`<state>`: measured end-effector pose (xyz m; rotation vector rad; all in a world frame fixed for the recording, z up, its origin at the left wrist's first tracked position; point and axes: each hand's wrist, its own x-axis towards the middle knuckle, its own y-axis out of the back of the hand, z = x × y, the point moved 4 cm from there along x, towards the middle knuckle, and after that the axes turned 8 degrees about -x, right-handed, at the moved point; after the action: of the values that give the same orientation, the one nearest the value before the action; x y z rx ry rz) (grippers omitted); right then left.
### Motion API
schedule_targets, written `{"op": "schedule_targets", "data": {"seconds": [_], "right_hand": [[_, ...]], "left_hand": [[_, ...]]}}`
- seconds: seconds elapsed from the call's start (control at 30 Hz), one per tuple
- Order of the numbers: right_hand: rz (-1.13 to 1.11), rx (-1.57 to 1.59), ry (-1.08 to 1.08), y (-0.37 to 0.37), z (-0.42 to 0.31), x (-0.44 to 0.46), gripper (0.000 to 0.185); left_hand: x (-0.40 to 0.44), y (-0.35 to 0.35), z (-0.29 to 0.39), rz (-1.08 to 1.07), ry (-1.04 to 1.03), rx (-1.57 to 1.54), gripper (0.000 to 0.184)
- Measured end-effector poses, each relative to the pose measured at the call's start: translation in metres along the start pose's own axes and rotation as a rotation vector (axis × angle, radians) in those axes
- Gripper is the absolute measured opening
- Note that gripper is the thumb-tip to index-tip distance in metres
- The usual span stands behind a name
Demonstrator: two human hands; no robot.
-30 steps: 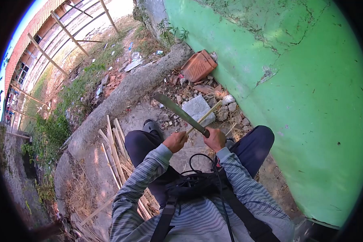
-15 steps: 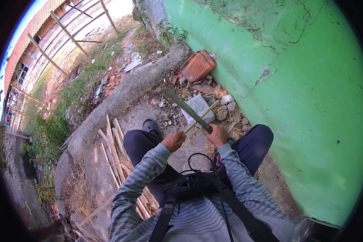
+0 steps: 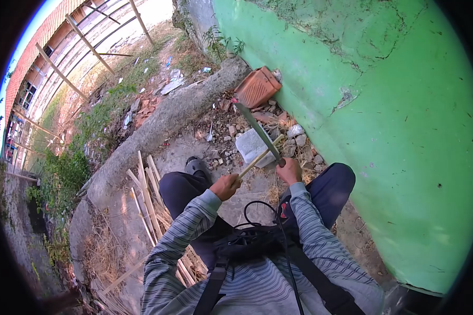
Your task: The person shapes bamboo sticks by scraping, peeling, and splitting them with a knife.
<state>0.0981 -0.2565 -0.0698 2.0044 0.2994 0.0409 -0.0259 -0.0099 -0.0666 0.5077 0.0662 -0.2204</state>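
Observation:
My left hand (image 3: 225, 187) is closed round the near end of a thin pale strip (image 3: 256, 160), which points away and to the right. My right hand (image 3: 289, 171) grips the handle of a machete (image 3: 258, 129), its long dark blade slanting up and to the left. The blade crosses the strip near the strip's far end. Beneath both, a pale stone block (image 3: 251, 147) lies on the ground among rubble. Several split pale strips (image 3: 151, 194) lie on the ground left of my knee.
A green wall (image 3: 404, 157) rises close on the right. An orange clay block (image 3: 259, 87) leans against its foot. A rough concrete ridge (image 3: 142, 137) curves across the left, with plants beyond it. A black cable (image 3: 261, 202) loops over my lap.
The machete has swung, its tip moving right and away from me, and my right hand has shifted slightly right. The blade now crosses the strip nearer its far end. My left hand has barely moved.

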Motion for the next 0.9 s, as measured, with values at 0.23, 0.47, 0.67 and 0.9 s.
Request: {"op": "schedule_targets", "data": {"seconds": [0.23, 0.47, 0.67, 0.9], "right_hand": [[0.042, 0.042, -0.001, -0.012, -0.007, -0.011, 0.019], [0.036, 0.006, -0.188, -0.018, 0.019, 0.006, 0.021], [0.041, 0.036, 0.025, -0.018, -0.002, -0.011, 0.021], [0.071, 0.048, -0.256, -0.031, 0.043, 0.013, 0.02]], "left_hand": [[0.0, 0.0, 0.002, -0.024, 0.014, 0.019, 0.025], [0.001, -0.006, -0.003, -0.056, 0.053, 0.031, 0.028], [0.0, -0.001, 0.006, -0.076, 0.045, 0.004, 0.029], [-0.007, -0.005, -0.002, -0.088, 0.07, -0.009, 0.03]]}}
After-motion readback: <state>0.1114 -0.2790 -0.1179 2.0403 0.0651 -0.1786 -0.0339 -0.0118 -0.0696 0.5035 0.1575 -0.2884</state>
